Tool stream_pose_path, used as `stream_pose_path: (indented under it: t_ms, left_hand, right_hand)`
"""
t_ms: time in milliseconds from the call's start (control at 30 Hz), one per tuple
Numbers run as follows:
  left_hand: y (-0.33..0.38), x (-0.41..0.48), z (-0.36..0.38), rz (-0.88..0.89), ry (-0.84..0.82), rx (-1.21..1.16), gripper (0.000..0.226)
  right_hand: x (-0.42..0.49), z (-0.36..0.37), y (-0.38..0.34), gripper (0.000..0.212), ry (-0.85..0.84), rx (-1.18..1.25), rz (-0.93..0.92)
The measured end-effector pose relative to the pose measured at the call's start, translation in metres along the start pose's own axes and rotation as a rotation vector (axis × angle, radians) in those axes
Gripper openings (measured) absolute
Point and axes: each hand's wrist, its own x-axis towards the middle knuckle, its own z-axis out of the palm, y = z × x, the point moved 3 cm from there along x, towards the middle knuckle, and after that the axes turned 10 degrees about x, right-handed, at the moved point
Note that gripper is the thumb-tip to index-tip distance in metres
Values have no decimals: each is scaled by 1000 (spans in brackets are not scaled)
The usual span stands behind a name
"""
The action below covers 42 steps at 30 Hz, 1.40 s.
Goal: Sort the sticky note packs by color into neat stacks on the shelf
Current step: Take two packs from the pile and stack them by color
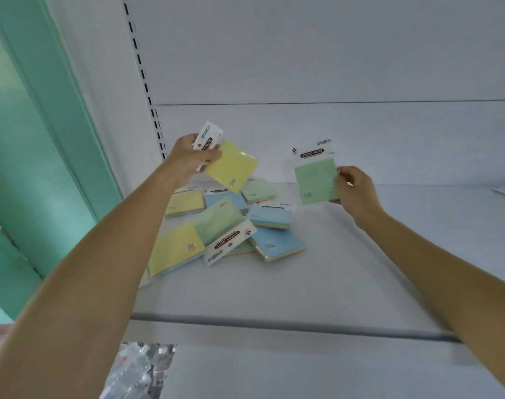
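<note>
The white shelf ran across the view, with its white back panel rising behind it and a green wall off to the left. Both bare forearms reached up and forward from the lower corners toward the back of the shelf. The left hand was raised above the pile, wrist bent, its thumb and fingers pinched on the top corner of a yellow pack that hung tilted in the air, its white printed header poking up past the knuckles. The right hand was held out to the right of the pile, its fingers curled around the right edge of a green pack, which stood upright facing the camera above the shelf, header on top. On the shelf below the left hand lay the loose pile of packs, overlapping at odd angles: yellow, green and blue faces, some showing striped multicolour edges, one white header reading "STICKY NOTE" lying across the middle. The shelf to the right of the pile was bare. Below the shelf's front edge, some crinkled clear plastic showed.
</note>
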Motion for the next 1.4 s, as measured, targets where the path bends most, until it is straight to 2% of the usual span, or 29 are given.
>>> stream_pose_path:
  t_ms: [100,300,533,667,967,1100,1400]
  left_hand:
    - [11,-2,25,32,-165,51,18]
    - [46,-9,100,139,-265,61,22]
    - [88,-39,216,196,-476,188,22]
    - [111,-64,292,204,-501,189,26]
    - [167,-114,449,212,-420,84,21]
    - [194,-125,499,222,-426,118,28]
    - [238,-83,591,281,-466,166,30]
  right_hand:
    - [-3,-19,4,18,24,42,33]
    - [-7,-78,9,35,68,10,34]
    - [-33,-185,5,33,132,35,-9]
    - [-43,-274,6,32,140,-15,-27]
    - [-58,-466,11,32,225,-121,3]
    - [-53,-510,19,31,225,-159,43]
    - [4,-579,26,31,204,-154,-24]
